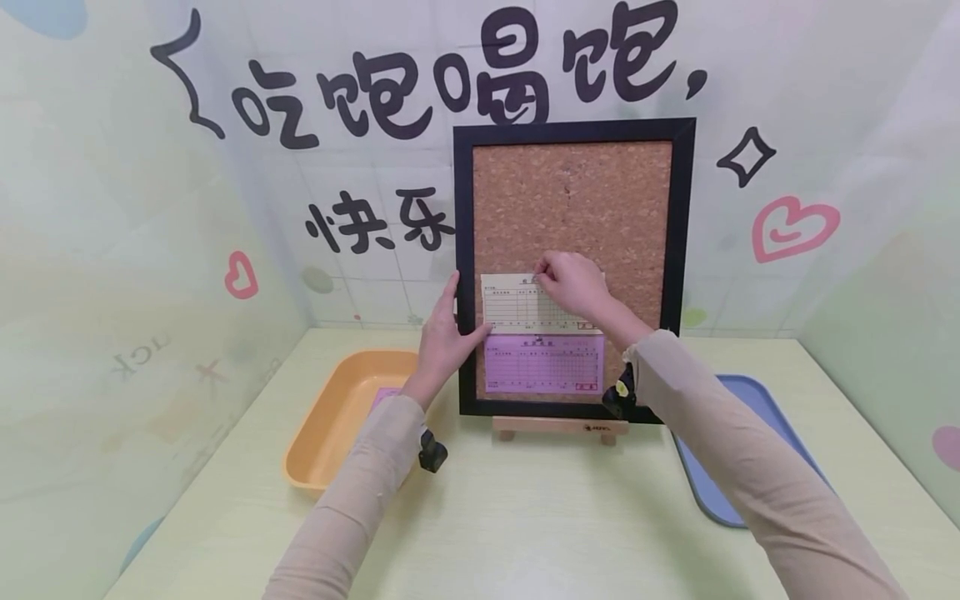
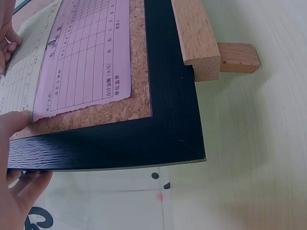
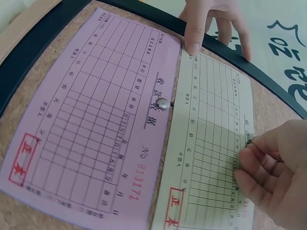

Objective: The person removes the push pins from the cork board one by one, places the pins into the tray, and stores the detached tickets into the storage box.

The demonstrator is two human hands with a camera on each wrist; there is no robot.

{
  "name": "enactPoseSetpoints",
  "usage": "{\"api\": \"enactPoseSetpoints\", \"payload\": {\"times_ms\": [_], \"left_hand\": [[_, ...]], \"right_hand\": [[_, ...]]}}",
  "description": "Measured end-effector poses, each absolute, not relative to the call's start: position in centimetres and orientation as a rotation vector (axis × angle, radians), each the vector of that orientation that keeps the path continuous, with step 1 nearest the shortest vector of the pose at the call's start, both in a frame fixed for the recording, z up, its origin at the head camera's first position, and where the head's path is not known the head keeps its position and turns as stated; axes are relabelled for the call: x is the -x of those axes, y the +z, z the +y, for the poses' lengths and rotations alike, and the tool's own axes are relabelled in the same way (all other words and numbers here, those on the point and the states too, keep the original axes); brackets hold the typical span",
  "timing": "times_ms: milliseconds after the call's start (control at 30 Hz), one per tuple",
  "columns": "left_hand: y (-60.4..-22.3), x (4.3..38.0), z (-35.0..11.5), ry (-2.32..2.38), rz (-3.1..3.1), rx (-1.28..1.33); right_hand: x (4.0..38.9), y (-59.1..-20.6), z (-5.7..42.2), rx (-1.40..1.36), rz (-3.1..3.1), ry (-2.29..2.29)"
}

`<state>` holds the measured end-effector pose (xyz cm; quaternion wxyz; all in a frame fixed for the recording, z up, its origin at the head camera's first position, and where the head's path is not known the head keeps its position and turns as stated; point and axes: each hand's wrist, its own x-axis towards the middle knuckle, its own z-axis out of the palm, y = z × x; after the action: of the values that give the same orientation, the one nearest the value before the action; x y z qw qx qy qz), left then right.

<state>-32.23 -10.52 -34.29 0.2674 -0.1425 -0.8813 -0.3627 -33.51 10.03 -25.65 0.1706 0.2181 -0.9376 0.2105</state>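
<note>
A black-framed cork board [image 1: 573, 208] stands upright on a small wooden easel [image 1: 558, 426]. My left hand [image 1: 442, 346] grips its left edge, fingers behind the frame, thumb [image 2: 19, 120] pressing the near corner of a pale yellow receipt slip [image 3: 211, 129]. At that slip's top middle my right hand [image 1: 572, 282] pinches a small pushpin [image 3: 250, 139], mostly hidden by the fingertips. Directly below the yellow slip lies a pink receipt slip [image 1: 543, 367], held flat to the cork by a round silver pushpin [image 3: 163, 103] at its top edge.
An orange tray [image 1: 315, 450] sits on the table to the left, with a pink paper [image 1: 384, 396] in it, partly behind my left arm. To the right, a blue tray [image 1: 708, 492] is partly covered by my right sleeve. A printed wall sheet [image 1: 360, 300] hangs behind the board.
</note>
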Motion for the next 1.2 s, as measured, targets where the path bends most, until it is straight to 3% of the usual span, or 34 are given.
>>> {"api": "enactPoseSetpoints", "payload": {"times_ms": [333,1200], "left_hand": [[-34.2,32.2,-10.5,-0.991,-2.406,0.379],[-34.1,32.0,-10.6,-0.983,-2.402,0.392]], "right_hand": [[33.0,-24.7,10.0,-0.658,-2.747,0.519],[32.6,-27.2,13.3,-0.69,-2.657,1.031]]}}
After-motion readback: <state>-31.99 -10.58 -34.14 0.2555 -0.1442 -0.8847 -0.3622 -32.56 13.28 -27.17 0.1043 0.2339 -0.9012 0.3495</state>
